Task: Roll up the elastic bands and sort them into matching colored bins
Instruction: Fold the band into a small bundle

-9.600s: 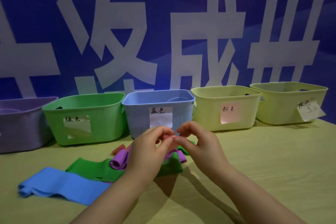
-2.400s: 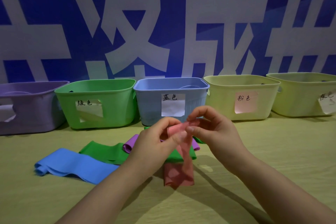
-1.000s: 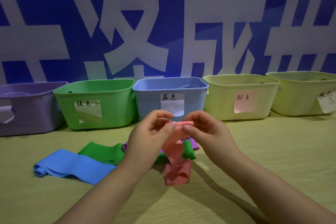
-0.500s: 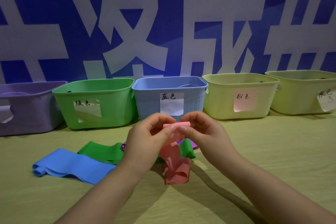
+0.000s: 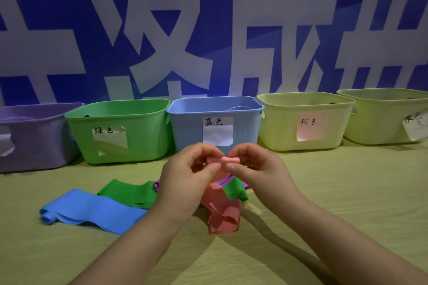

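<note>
My left hand (image 5: 187,183) and my right hand (image 5: 261,169) both pinch the top of a pink elastic band (image 5: 222,210), where a small roll has formed between the fingertips. Its loose tail hangs down and crumples on the table. A blue band (image 5: 92,211) lies flat at the left. A green band (image 5: 129,193) lies behind it, and a purple band (image 5: 228,179) peeks out behind my hands. Along the back stand a purple bin (image 5: 34,136), a green bin (image 5: 120,129), a blue bin (image 5: 215,120), a yellow bin with a pink label (image 5: 303,120) and a second yellow bin (image 5: 382,115).
A yellow-green cloth covers the table (image 5: 335,192). A blue wall banner with large white characters rises right behind the bins. Each bin carries a handwritten paper label on its front.
The roll at the top of the pink band has grown between my fingertips, and the hanging tail has become shorter and crumpled on the table. The other bands have not moved.
</note>
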`<state>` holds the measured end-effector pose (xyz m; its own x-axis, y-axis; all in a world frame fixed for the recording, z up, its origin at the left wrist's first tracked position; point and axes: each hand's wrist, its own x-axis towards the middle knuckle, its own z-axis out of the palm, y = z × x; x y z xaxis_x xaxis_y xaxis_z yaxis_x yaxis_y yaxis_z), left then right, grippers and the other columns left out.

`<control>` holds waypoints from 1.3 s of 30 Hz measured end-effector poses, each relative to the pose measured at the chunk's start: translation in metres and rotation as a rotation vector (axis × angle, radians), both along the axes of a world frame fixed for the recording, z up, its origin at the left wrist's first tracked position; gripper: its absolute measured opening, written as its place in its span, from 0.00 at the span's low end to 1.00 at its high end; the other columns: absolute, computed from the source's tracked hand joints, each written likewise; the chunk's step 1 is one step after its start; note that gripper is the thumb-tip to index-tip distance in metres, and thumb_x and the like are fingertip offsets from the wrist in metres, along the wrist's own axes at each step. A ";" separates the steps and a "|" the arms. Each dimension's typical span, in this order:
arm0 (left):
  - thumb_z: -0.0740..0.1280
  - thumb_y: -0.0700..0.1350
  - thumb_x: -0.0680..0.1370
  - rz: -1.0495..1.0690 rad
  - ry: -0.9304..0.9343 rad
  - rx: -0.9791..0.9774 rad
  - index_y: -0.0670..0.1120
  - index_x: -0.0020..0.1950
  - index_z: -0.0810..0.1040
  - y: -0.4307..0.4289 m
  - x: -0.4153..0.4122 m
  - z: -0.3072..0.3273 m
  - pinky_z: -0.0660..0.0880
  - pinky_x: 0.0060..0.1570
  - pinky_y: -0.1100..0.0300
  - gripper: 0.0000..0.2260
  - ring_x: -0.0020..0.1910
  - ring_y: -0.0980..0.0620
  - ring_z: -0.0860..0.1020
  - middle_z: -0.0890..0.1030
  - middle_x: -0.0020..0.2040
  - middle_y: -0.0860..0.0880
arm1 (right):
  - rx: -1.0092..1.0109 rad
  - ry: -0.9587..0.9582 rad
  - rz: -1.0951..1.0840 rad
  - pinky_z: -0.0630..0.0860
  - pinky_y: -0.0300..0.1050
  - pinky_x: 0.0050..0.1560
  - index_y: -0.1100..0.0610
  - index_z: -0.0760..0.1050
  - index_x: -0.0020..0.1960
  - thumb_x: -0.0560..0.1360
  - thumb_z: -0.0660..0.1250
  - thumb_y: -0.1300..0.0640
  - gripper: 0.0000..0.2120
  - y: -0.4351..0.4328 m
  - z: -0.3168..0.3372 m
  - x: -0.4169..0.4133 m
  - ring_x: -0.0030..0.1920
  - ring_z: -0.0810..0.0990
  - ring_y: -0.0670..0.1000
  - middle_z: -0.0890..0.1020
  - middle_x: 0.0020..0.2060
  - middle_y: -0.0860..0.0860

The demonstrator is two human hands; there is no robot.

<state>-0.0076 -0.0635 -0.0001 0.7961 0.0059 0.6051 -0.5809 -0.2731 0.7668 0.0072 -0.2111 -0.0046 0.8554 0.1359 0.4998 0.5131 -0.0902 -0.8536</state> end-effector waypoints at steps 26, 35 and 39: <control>0.63 0.62 0.67 0.163 -0.107 0.207 0.56 0.44 0.77 0.003 0.000 -0.005 0.74 0.40 0.61 0.13 0.39 0.59 0.77 0.80 0.39 0.57 | -0.088 -0.059 -0.033 0.77 0.45 0.38 0.43 0.78 0.37 0.70 0.72 0.61 0.13 -0.003 0.003 -0.002 0.39 0.80 0.46 0.82 0.35 0.42; 0.64 0.56 0.71 0.174 -0.136 0.249 0.50 0.40 0.79 0.003 0.001 -0.004 0.71 0.36 0.61 0.11 0.34 0.61 0.76 0.79 0.33 0.57 | -0.131 -0.099 -0.038 0.73 0.38 0.38 0.45 0.78 0.37 0.74 0.67 0.54 0.08 -0.003 0.003 -0.003 0.36 0.78 0.41 0.81 0.33 0.42; 0.63 0.54 0.72 0.177 -0.124 0.253 0.50 0.37 0.78 0.005 0.001 -0.005 0.68 0.33 0.61 0.10 0.31 0.59 0.74 0.76 0.29 0.56 | -0.192 -0.126 -0.059 0.73 0.40 0.37 0.43 0.76 0.39 0.71 0.63 0.46 0.05 -0.003 0.002 -0.002 0.36 0.78 0.41 0.80 0.34 0.39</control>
<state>-0.0068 -0.0588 -0.0055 0.7163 -0.0254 0.6973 -0.5923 -0.5504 0.5884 0.0050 -0.2141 -0.0022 0.7973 0.1903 0.5728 0.6034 -0.2781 -0.7474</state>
